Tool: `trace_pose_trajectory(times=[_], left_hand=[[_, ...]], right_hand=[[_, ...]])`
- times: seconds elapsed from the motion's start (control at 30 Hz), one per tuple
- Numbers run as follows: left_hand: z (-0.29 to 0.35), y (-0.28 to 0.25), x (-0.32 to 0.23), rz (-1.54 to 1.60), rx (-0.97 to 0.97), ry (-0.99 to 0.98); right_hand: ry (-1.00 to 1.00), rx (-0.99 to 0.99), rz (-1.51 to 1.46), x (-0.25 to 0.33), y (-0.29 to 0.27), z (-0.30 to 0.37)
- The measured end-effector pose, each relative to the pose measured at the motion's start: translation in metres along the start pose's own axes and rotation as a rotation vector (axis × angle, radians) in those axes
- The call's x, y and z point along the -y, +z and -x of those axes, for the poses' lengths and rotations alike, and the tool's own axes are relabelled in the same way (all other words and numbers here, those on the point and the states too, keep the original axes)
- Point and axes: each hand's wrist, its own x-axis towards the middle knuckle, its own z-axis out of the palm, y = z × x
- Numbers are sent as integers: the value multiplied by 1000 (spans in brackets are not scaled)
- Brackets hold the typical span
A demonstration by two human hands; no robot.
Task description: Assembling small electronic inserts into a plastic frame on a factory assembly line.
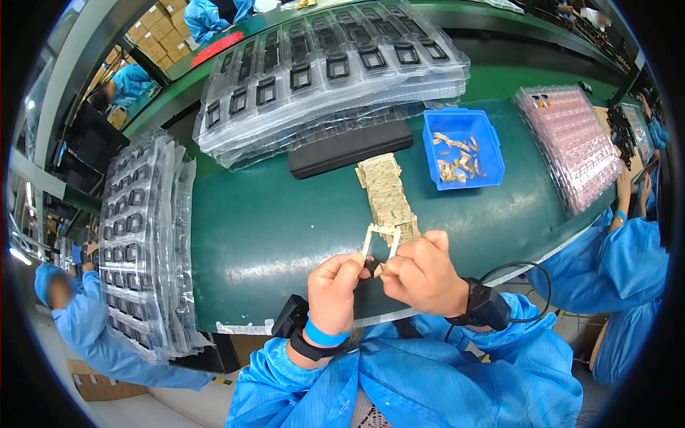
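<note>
My left hand and my right hand are close together above the near part of the table, both pinched closed. Between them they hold a thin cream frame-shaped piece, its top edge pointing away from me. A small dark part shows between the fingertips; how it joins the cream piece is hidden. Just beyond my hands a long stack of cream sheets with small green marks lies fanned out on the green table.
A blue bin with curled tan strips stands right of the stack. Clear trays of black frames are piled at the back and left. A black slab borders the back pile. Pinkish trays stand right, near a co-worker's hands.
</note>
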Motion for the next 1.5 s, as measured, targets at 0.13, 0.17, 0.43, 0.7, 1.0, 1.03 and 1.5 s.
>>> trace_pose_trajectory(times=[0.13, 0.17, 0.43, 0.7, 1.0, 1.03, 1.5], left_hand=[[-7, -8, 5, 49, -23, 30], [-7, -11, 4, 43, -47, 49], [-2, -7, 2, -48, -25, 118], [-2, 2, -1, -124, 18, 237], [2, 15, -4, -121, 101, 260], [1, 17, -5, -86, 91, 275], [-17, 36, -19, -388, 291, 334]], right_hand=[[189, -145, 71, -22, -17, -10], [250, -173, 83, -34, -22, -18], [711, -146, 56, -125, -61, -45], [906, 94, -778, -66, -55, -38], [955, 201, -1027, -25, -44, -29], [915, 160, -944, -23, -42, -29], [93, -72, 142, -19, -32, -5]])
